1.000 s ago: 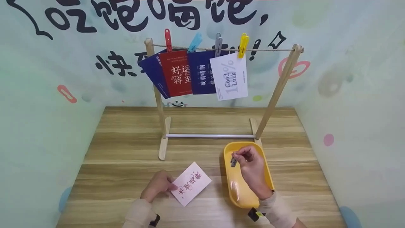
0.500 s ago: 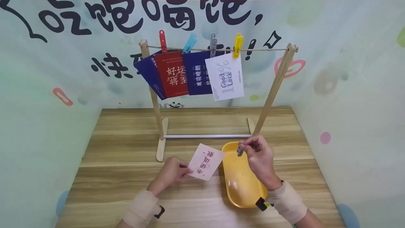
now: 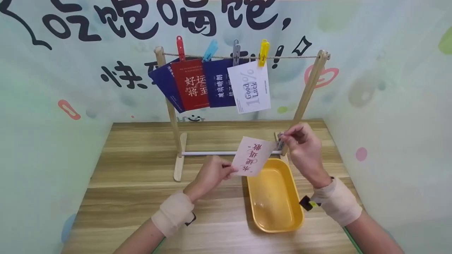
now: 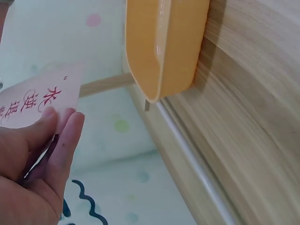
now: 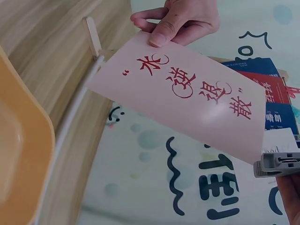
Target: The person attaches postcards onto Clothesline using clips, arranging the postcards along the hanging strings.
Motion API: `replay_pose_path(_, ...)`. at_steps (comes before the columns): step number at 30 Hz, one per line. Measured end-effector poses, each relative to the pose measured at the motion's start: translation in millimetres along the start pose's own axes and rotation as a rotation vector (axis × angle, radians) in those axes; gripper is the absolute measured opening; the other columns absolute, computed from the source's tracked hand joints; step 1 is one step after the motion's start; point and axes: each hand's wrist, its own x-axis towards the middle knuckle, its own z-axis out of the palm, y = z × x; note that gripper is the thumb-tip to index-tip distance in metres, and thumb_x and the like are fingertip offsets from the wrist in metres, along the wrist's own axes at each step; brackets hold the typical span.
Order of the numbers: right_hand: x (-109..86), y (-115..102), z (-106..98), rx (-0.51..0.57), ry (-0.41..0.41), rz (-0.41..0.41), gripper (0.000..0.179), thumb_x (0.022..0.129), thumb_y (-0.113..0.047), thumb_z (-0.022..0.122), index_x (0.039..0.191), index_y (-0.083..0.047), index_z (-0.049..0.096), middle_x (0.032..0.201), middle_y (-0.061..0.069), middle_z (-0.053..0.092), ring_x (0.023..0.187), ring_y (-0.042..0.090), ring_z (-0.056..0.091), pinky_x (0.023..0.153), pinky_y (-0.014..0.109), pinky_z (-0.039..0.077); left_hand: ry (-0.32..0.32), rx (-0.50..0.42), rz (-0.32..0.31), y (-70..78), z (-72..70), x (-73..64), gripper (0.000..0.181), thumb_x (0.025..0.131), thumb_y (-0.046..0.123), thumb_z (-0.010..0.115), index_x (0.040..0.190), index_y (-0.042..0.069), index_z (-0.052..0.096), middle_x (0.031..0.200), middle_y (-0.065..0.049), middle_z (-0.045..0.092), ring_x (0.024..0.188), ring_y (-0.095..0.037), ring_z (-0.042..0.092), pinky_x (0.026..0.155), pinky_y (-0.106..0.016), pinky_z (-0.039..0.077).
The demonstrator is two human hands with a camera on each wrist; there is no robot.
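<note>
A pale pink card [image 3: 253, 156] with red characters is pinched at its lower left corner by my left hand [image 3: 214, 173], raised above the table. My right hand [image 3: 304, 151] pinches a grey clothespin [image 5: 279, 164] by one end. In the right wrist view the pin's other end lies right at the card's corner. Behind them, a wooden rack carries a string [image 3: 293, 56] with two blue cards, a red card [image 3: 192, 84] and a white card [image 3: 250, 87] hanging from it. Red, light blue, grey and yellow clothespins [image 3: 263, 53] sit along the string.
A yellow plastic tray [image 3: 300, 215] stands on the wooden table [image 3: 134, 197] below my hands. The rack's right post [image 3: 310, 86] rises just beyond my right hand, and a white bar [image 3: 208, 153] joins its feet. Printed walls enclose the back and sides.
My left hand has lifted the pink card from near the table up and to the right. My right hand has carried the grey clothespin up and right, away from above the tray.
</note>
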Motion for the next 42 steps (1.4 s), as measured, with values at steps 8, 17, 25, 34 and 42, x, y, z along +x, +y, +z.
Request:
replay_pose_path(8, 39.8, -14.9, -5.9, 0.049, 0.039, -0.027, 0.011, 0.088, 0.014, 0.063, 0.091, 0.005, 0.057, 0.083, -0.010, 0.065, 0.077, 0.008, 0.067, 0.071, 0.017, 0.058, 0.016, -0.011, -0.001, 32.5, -7.9, 30.2, 0.013, 0.092, 0.009, 0.071, 0.099, 0.002, 0.079, 0.075, -0.017, 0.073, 0.057, -0.007, 0.055, 0.049, -0.013, 0.041)
replay_pose_path(17, 76.1, -31.3, -8.4, -0.022, 0.030, -0.070, 0.015, 0.091, 0.013, 0.060, 0.095, -0.001, 0.058, 0.086, -0.008, 0.063, 0.080, 0.013, 0.066, 0.080, 0.020, 0.059, 0.026, 0.051, 0.043, 57.3, -16.3, 48.1, 0.014, 0.093, 0.013, 0.071, 0.089, 0.003, 0.079, 0.064, -0.008, 0.066, 0.053, -0.007, 0.049, 0.047, -0.015, 0.037)
replay_pose_path(25, 111.0, -47.7, -15.0, 0.014, 0.044, -0.052, 0.020, 0.091, 0.013, 0.060, 0.092, -0.007, 0.057, 0.088, -0.003, 0.061, 0.086, 0.013, 0.067, 0.081, 0.020, 0.058, 0.060, 0.007, 0.063, 70.4, -19.6, 57.8, 0.018, 0.096, 0.009, 0.066, 0.109, 0.000, 0.074, 0.082, -0.016, 0.070, 0.060, -0.008, 0.053, 0.051, -0.015, 0.043)
replay_pose_path(34, 152.3, -75.7, -19.2, 0.066, 0.102, -0.019, 0.021, 0.092, 0.010, 0.061, 0.087, -0.010, 0.057, 0.087, -0.001, 0.061, 0.086, 0.014, 0.066, 0.085, 0.022, 0.057, 0.058, -0.054, 0.059, 101.9, -21.6, 81.5, 0.015, 0.094, 0.006, 0.068, 0.106, -0.001, 0.073, 0.091, -0.017, 0.072, 0.062, -0.011, 0.059, 0.058, -0.020, 0.057)
replay_pose_path(42, 169.6, -86.0, -17.0, 0.052, 0.139, 0.003, 0.019, 0.094, 0.002, 0.063, 0.087, -0.014, 0.056, 0.087, -0.003, 0.058, 0.085, 0.010, 0.061, 0.082, 0.023, 0.052, 0.062, -0.092, 0.024, 115.4, -12.5, 104.0, 0.013, 0.094, 0.007, 0.067, 0.103, -0.002, 0.072, 0.082, -0.011, 0.067, 0.061, -0.010, 0.058, 0.058, -0.021, 0.058)
